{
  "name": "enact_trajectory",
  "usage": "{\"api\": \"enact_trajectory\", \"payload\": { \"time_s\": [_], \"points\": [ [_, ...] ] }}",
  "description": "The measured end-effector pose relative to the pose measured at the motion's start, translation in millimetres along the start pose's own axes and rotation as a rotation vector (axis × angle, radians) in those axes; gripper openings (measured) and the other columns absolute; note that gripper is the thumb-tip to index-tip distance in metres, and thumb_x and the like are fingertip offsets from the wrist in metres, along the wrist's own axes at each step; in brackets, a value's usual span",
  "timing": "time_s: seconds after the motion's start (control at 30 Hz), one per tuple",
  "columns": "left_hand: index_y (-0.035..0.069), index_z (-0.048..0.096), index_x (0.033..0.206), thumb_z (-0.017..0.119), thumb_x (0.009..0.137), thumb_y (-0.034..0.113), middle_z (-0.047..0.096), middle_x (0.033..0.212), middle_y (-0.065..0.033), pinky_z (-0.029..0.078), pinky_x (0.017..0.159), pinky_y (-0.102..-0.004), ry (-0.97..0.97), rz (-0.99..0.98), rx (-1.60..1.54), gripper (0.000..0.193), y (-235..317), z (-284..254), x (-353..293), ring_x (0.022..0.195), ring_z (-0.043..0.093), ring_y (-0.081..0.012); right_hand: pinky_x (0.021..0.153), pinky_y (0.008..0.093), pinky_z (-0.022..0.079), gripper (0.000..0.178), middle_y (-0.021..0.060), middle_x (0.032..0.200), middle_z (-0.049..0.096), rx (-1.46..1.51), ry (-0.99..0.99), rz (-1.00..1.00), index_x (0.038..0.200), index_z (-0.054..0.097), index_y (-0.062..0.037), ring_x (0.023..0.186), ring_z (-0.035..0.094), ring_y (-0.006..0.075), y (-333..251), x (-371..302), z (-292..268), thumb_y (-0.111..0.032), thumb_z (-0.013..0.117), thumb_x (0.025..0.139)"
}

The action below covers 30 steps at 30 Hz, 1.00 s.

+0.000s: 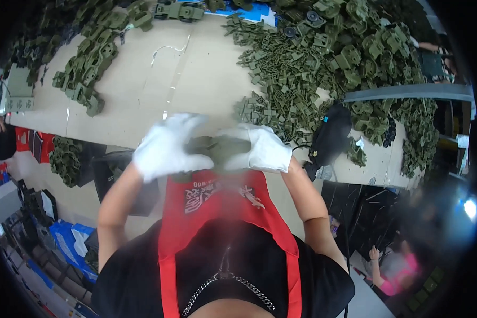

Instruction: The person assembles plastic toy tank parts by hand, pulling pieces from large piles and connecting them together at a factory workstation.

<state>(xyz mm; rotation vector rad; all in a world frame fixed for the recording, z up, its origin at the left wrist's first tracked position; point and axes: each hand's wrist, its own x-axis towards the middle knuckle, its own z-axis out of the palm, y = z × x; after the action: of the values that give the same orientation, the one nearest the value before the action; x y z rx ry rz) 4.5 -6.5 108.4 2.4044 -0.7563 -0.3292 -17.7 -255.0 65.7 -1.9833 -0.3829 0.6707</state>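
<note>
Both my hands wear white gloves and are in front of my red apron, at the near edge of the table. Between them is an olive-green plastic toy vehicle part (220, 147), blurred, so its exact shape is unclear. My right hand (264, 149) grips its right end, thumb below and fingers above. My left hand (169, 147) curves round its left end, thumb and fingers bent about it. Beyond my right hand spreads a heap of small green plastic pieces (286, 69).
A black tool-like object (331, 135) with a cable lies right of my hands, below a grey bar (408, 92). Green vehicle bodies (93, 63) are piled at left, and an assembled toy vehicle (178, 10) stands at the far edge. Another person (397, 270) is at lower right.
</note>
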Motion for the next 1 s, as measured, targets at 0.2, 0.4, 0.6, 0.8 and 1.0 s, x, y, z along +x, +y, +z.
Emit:
{"api": "enact_trajectory", "payload": {
  "time_s": [0.2, 0.4, 0.6, 0.8, 1.0],
  "points": [
    [-0.001, 0.058, 0.122, 0.071, 0.069, 0.041, 0.061, 0.118, -0.0190, 0.045, 0.095, -0.0382, -0.335, -0.248, -0.518, 0.069, -8.0, 60.0, -11.1, 0.109, 0.059, -0.0358, 0.100, 0.0382, 0.043, 0.074, 0.0116, 0.118, 0.063, 0.043, 0.097, 0.073, 0.126, 0.059, -0.0169, 0.112, 0.059, 0.0303, -10.0, -16.7, 23.6, -0.037, 0.083, 0.059],
    [0.001, 0.058, 0.122, 0.073, 0.066, 0.043, 0.061, 0.116, -0.0146, 0.040, 0.096, -0.0408, -0.191, -0.227, -0.418, 0.071, -5.8, 59.3, -27.9, 0.110, 0.057, -0.0317, 0.105, 0.0348, 0.038, 0.085, 0.0113, 0.127, 0.058, 0.407, 0.159, -0.019, 0.136, 0.048, -0.0061, 0.120, 0.052, 0.0243, 10.7, -24.7, 27.5, -0.018, 0.085, 0.061],
    [0.002, 0.059, 0.119, 0.074, 0.062, 0.052, 0.059, 0.116, -0.0143, 0.037, 0.098, -0.0406, -0.297, -0.365, -0.289, 0.077, 13.8, 50.7, -14.3, 0.113, 0.055, -0.0288, 0.097, 0.0304, 0.043, 0.063, 0.0105, 0.117, 0.060, 0.521, 0.200, -0.048, 0.120, 0.059, 0.0006, 0.109, 0.057, 0.0185, 6.7, -19.2, 31.0, -0.007, 0.083, 0.063],
    [-0.005, 0.064, 0.109, 0.081, 0.059, 0.040, 0.065, 0.104, -0.0199, 0.049, 0.086, -0.0375, -0.248, -0.394, -0.510, 0.069, 3.5, 56.5, -10.6, 0.096, 0.063, -0.0341, 0.097, 0.0319, 0.044, 0.059, 0.0125, 0.121, 0.059, 0.444, 0.179, -0.015, 0.122, 0.057, 0.0034, 0.111, 0.056, 0.0189, 2.3, -14.2, 35.5, 0.000, 0.078, 0.068],
    [-0.005, 0.060, 0.117, 0.077, 0.060, 0.051, 0.064, 0.110, -0.0217, 0.048, 0.091, -0.0379, -0.365, -0.529, -0.316, 0.081, 4.6, 53.4, -3.5, 0.100, 0.063, -0.0353, 0.112, 0.0340, 0.030, 0.076, 0.0186, 0.148, 0.038, 0.919, 0.239, 0.119, 0.146, 0.028, 0.0032, 0.138, 0.035, 0.0242, -4.1, -19.5, 45.3, 0.011, 0.060, 0.078]
  ]
}}
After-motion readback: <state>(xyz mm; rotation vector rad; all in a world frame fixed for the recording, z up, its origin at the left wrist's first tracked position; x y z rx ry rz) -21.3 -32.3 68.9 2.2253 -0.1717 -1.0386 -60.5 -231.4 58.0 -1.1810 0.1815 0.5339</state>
